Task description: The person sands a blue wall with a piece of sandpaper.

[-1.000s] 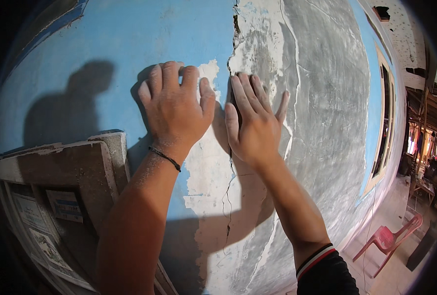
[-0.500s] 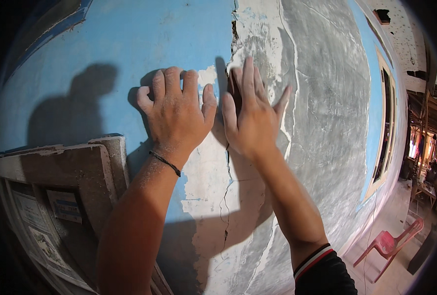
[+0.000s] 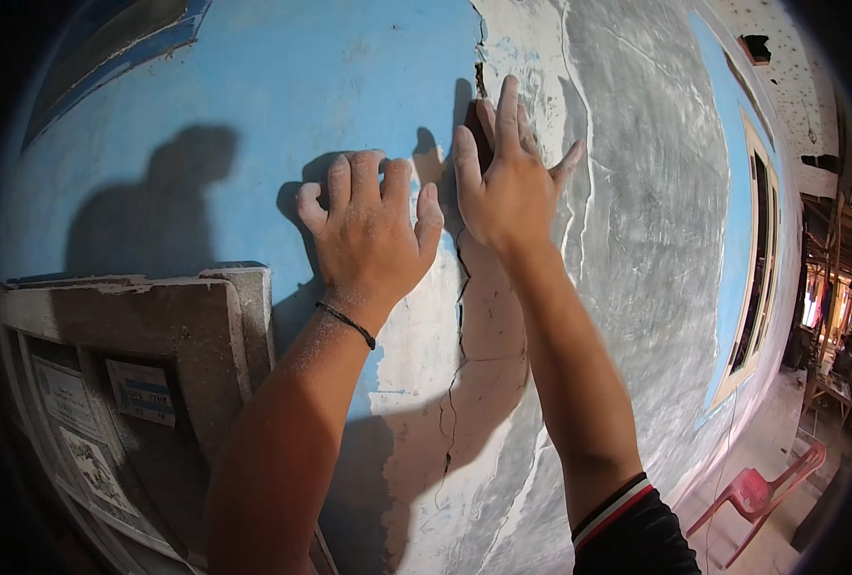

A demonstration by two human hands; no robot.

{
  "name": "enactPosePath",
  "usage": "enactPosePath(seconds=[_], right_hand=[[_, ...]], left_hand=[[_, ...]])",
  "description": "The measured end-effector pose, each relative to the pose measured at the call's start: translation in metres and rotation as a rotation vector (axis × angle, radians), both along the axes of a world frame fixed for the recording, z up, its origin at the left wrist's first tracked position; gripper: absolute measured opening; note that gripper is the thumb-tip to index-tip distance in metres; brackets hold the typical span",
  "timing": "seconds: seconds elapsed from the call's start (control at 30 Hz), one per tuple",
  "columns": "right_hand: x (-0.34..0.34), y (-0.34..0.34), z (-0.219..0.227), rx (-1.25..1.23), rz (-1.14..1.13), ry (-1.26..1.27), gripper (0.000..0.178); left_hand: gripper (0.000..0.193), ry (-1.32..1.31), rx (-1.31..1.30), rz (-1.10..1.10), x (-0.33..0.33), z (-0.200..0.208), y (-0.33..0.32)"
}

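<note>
1. A person raises two bare, powder-whitened hands to a blue wall (image 3: 301,81), where paint gives way to a pale strip (image 3: 414,374) and a broad stretch of grey plaster (image 3: 646,206).

2. The left hand (image 3: 370,230), the lower of the two, is set over the blue paint with its fingers bent and its thumb out toward the pale strip. Its grip is curled; whether anything lies beneath the palm cannot be told.

3. The right hand (image 3: 514,201) reaches higher, over the crack's line and the pale surface beside the grey plaster. Its grip is wide, thumb and fingers fanned, the little finger angled to the right.

4. Between and below the hands, a jagged crack (image 3: 460,316) runs down the pale strip; its upper part shows above the right hand.

5. A dark cord bracelet (image 3: 346,324) circles the left wrist, dusted white, while a black sleeve (image 3: 632,537) with striped trim covers the upper right arm.

6. A shadow (image 3: 148,211) of a head and shoulders falls on the blue paint, above a worn wooden frame (image 3: 196,331) at lower left.

7. At far right, a red chair (image 3: 754,494) stands on the floor below a window (image 3: 750,273).
</note>
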State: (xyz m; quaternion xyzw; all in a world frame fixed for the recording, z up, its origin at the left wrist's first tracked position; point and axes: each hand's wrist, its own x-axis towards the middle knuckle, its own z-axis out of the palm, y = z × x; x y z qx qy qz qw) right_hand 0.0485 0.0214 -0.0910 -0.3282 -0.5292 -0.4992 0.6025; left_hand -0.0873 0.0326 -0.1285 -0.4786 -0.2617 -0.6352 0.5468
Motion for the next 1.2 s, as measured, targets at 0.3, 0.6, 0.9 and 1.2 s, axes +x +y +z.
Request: enactPosePath(seconds=[0.3, 0.6, 0.9, 1.2], right_hand=[[0.007, 0.003, -0.055, -0.096, -0.036, -0.043, 0.072], [-0.007, 0.001, -0.047, -0.066, 0.002, -0.032, 0.073], [-0.002, -0.004, 0.010, -0.017, -0.066, -0.012, 0.074], [0.006, -0.002, -0.041, 0.023, -0.061, -0.163, 0.069]], left_hand=[[0.021, -0.003, -0.063, -0.026, -0.003, -0.004, -0.002], [0.026, 0.009, -0.061, -0.061, -0.009, -0.006, 0.004], [0.025, 0.029, -0.019, -0.040, -0.002, -0.002, 0.000], [0.025, 0.029, -0.015, -0.027, -0.005, -0.003, 0.004]])
